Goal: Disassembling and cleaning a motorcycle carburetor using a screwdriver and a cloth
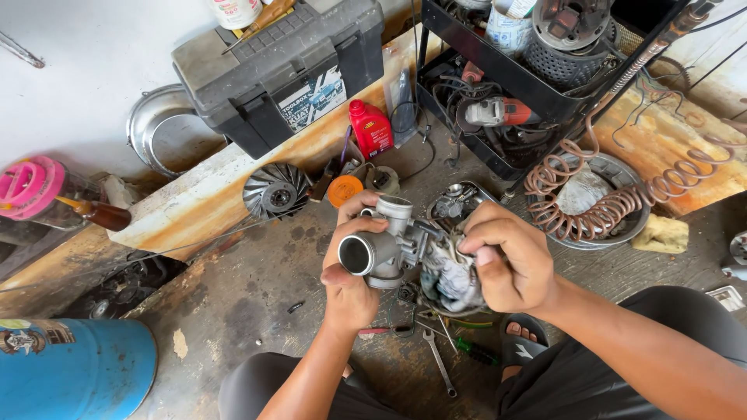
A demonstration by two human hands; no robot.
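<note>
A silver-grey metal carburetor (389, 245) is held up above the stained concrete floor, its round open intake bore turned toward the camera and its cylindrical top pointing away. A dirty grey rag (451, 276) is bunched against its right side, apparently covering the bowl end.

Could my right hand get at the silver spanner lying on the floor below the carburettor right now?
Probably not straight away: the right hand is gripping a grey rag against the silver metal carburettor. The silver spanner itself lies uncovered on the concrete floor.
</note>
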